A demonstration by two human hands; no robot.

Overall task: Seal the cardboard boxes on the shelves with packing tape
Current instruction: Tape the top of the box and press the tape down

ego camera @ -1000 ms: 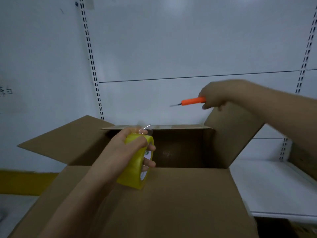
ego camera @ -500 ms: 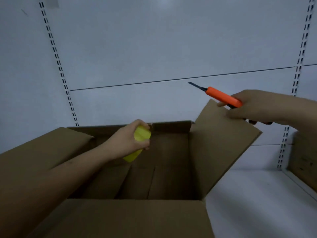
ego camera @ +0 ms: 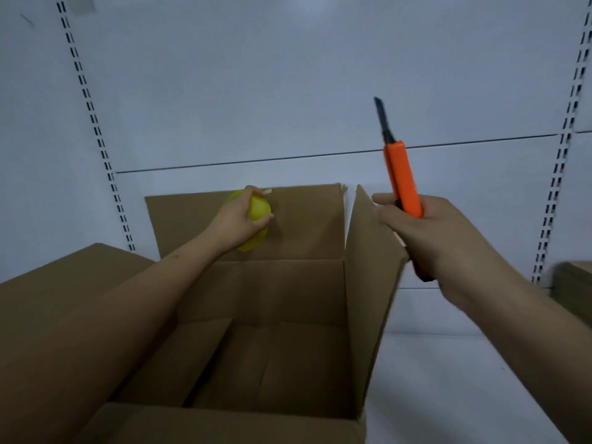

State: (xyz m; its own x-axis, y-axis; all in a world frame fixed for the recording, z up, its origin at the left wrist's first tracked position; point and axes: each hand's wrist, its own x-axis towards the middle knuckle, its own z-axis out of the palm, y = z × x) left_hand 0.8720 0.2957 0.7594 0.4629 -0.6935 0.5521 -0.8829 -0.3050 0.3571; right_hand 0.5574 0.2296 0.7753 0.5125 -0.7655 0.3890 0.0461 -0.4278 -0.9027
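Open box (ego camera: 272, 315) at the shelf (ego camera: 448, 379) front, four flaps up: light, stiff board, best pushed shut at the flap edges. Right hand (ego camera: 426, 238) clamped on an orange knife (ego camera: 404, 181), blade out, beside the right flap. Farther back, left hand (ego camera: 235, 224) wrapped round the yellow tape (ego camera: 259, 213), against the far flap.

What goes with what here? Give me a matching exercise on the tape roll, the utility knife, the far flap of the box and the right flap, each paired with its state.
Things:
1. yellow tape roll
2. orange utility knife
3. far flap of the cardboard box
4. right flap

States:
A. held in the right hand, blade pointing up
B. stands up against the back wall
C. gripped by the left hand
D. stands up beside the right hand

Pairs: 1-C, 2-A, 3-B, 4-D
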